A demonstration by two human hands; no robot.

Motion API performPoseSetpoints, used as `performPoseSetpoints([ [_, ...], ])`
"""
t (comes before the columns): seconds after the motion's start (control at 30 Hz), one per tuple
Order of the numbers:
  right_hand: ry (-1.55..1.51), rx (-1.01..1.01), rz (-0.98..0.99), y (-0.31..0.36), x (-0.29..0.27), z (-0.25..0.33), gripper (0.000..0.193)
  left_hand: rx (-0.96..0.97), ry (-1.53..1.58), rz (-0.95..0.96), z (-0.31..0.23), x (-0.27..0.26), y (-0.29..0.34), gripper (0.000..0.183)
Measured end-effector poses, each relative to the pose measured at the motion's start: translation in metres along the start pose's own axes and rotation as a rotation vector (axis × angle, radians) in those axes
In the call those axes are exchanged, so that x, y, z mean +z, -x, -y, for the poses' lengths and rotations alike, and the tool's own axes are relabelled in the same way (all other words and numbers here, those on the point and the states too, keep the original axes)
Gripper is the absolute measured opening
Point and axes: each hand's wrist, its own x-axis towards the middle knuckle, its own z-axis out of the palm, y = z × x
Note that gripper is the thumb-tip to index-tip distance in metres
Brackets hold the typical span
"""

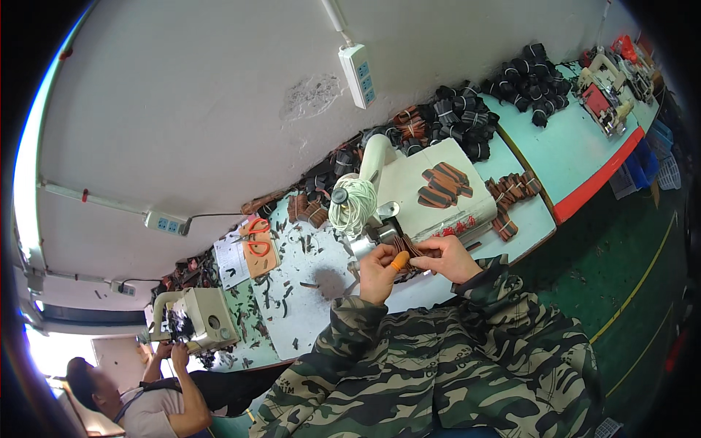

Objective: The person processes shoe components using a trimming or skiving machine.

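In front of the cream machine [431,179], my left hand [376,274] is closed on a small bunch of thin brown strips [404,245]. An orange finger cover [400,260] sits on one of its fingers. From the right, my right hand [447,261] meets the left at the same bunch, with thumb and fingers pinched at its edge. The fingers partly hide the strips. On top of the machine lie several dark strips with brown edges [444,184]. A coil of pale cord [353,206] hangs on the machine's left side.
Tied brown bundles [511,191] lie right of the machine; black bundles [529,80] are piled behind. Orange-handled scissors [255,237] and dark scraps lie on the left table. Another person [157,401] works at a second machine [198,319]. A power strip [357,76] hangs on the wall.
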Motion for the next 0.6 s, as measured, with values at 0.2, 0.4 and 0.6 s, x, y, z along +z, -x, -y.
performPoseSetpoints([
  [0.2,0.136,-0.022,-0.044,-0.009,-0.011,-0.006,0.023,0.117,-0.121,-0.039,-0.013,0.012,-0.004,0.015],
  [0.4,0.859,-0.533,-0.260,-0.058,-0.040,-0.026,0.021,0.614,-1.087,-0.026,-0.010,0.022,-0.028,0.018],
  [0.6,0.963,-0.331,0.092,-0.057,-0.051,-0.025,0.024,0.736,-1.014,0.077,0.003,0.029,-0.054,0.016],
])
